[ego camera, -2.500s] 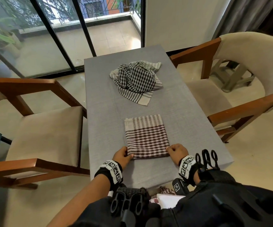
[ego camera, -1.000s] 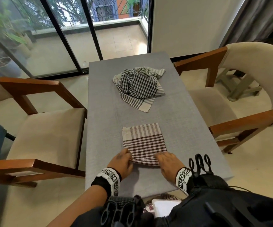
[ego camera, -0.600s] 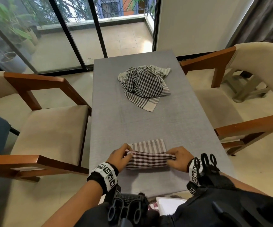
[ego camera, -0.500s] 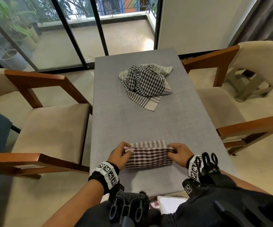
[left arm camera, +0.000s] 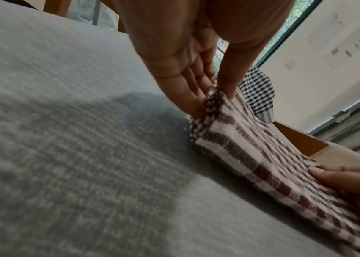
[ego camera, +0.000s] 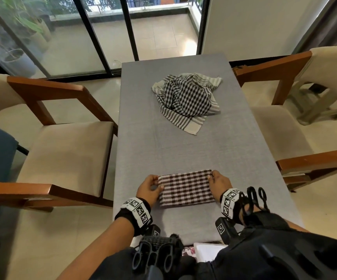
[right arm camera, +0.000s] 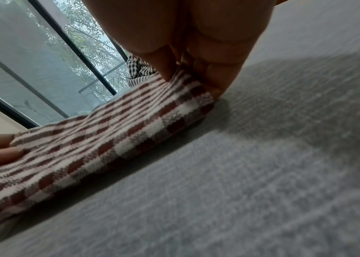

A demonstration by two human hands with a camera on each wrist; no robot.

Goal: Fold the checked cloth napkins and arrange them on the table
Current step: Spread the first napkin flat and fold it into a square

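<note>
Two checked napkins lie on the grey worktop (ego camera: 143, 138): a folded brown napkin (ego camera: 185, 188) at lower centre and a crumpled black napkin (ego camera: 185, 98) at upper centre. The left hand (ego camera: 149, 188) and right hand (ego camera: 220, 182) pinch the folded one's far corners, fingers partly hidden beneath.

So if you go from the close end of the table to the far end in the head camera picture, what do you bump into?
Hands, left and right, pinching the red napkin at its far corners → bare table → crumpled black napkin → glass doors.
</note>
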